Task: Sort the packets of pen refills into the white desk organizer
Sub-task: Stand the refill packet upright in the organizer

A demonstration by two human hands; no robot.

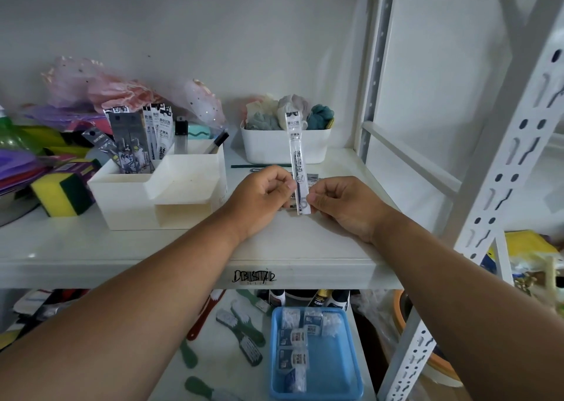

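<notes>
Several refill packets [143, 138] already stand upright in the rear left compartment of the white desk organizer [158, 193]; sorting appears partly done. One refill packet [297, 168] is held upright above the shelf [183, 248], right of the organizer; the left hand [262, 196] and right hand [345, 205] both pinch its lower end. More packets seem to lie beneath the hands; count unclear.

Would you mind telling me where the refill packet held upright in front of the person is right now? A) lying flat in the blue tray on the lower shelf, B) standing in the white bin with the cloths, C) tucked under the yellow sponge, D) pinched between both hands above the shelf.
D: the refill packet stands upright, with the left hand and right hand pinching its lower end above the shelf.
</notes>
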